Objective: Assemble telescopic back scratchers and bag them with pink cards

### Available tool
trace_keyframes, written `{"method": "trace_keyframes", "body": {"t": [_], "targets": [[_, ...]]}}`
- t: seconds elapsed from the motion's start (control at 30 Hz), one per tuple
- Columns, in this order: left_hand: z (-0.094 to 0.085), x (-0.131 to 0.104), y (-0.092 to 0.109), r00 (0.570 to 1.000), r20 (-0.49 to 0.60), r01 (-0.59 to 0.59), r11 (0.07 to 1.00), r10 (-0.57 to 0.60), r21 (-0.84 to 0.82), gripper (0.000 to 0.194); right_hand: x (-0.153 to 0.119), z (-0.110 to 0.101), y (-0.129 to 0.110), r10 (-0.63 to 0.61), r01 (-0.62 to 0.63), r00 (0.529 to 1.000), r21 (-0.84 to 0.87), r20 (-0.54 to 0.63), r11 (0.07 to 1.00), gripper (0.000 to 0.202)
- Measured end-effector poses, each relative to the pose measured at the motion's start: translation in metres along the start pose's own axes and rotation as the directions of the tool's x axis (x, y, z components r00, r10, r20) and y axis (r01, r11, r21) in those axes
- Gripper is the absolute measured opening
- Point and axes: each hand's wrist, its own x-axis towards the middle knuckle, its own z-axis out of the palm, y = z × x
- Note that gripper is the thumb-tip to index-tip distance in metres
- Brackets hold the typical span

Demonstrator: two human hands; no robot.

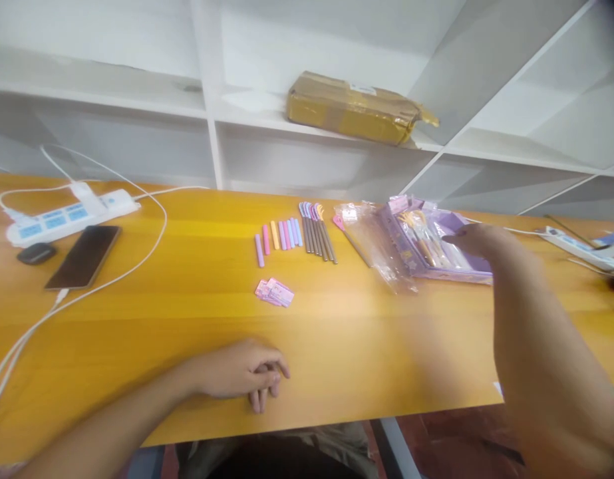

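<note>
My left hand (249, 374) rests on the table near its front edge, fingers loosely bent and apart, holding nothing. My right hand (471, 241) reaches over a purple patterned box (454, 273). Motion smears its fingers, so whether they grip anything is unclear. Inside the box lie clear-wrapped sticks (426, 243) with yellowish tops. Left of it is a clear plastic bag (386, 256), with a pink-topped stick (354, 241) beside or under it. Farther left are a row of grey sticks with curved coloured tops (317, 233), several pastel tubes (281, 236) and a small pile of pink cards (274, 293).
At the left are a white power strip (74, 216), a dark phone (84, 258) on a white cable (152, 249), and a small black case (36, 253). A taped carton (351, 110) sits on the white shelf behind. Another power strip (581, 249) lies at right.
</note>
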Motion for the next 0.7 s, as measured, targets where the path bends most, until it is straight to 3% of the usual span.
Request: {"method": "trace_keyframes", "body": {"t": [0.1, 0.2, 0.3, 0.33, 0.43, 0.53, 0.7], "targets": [[0.0, 0.0, 0.0, 1.0, 0.001, -0.002, 1.0, 0.002, -0.008, 0.042, -0.014, -0.009, -0.021, -0.119, 0.084, 0.958, 0.141, 0.26, 0.986, 0.026], [0.0, 0.001, 0.0, 1.0, -0.007, -0.018, 1.0, 0.018, 0.014, 0.04, -0.031, -0.008, -0.053, -0.29, 0.19, 0.878, 0.279, 0.38, 0.941, 0.026], [0.0, 0.003, -0.003, 0.992, -0.07, -0.099, 0.987, 0.108, 0.124, 0.038, -0.041, 0.002, -0.082, -0.4, 0.249, 0.783, 0.35, 0.476, 0.903, 0.023], [-0.001, 0.004, -0.004, 0.984, -0.104, -0.126, 0.976, 0.145, 0.176, 0.036, -0.043, 0.006, -0.09, -0.419, 0.264, 0.772, 0.358, 0.478, 0.896, 0.023], [-0.006, 0.004, -0.011, 0.952, -0.218, -0.156, 0.952, 0.216, 0.263, 0.033, -0.046, 0.021, -0.109, -0.424, 0.307, 0.831, 0.338, 0.361, 0.89, 0.027], [-0.012, 0.002, -0.015, 0.917, -0.336, -0.149, 0.965, 0.217, 0.215, 0.034, -0.047, 0.037, -0.121, -0.389, 0.32, 0.897, 0.296, 0.21, 0.9, 0.033], [-0.024, 0.003, -0.016, 0.884, -0.439, -0.112, 0.985, 0.158, 0.129, 0.032, -0.039, 0.06, -0.13, -0.333, 0.284, 0.926, 0.254, 0.179, 0.925, 0.034]]}}
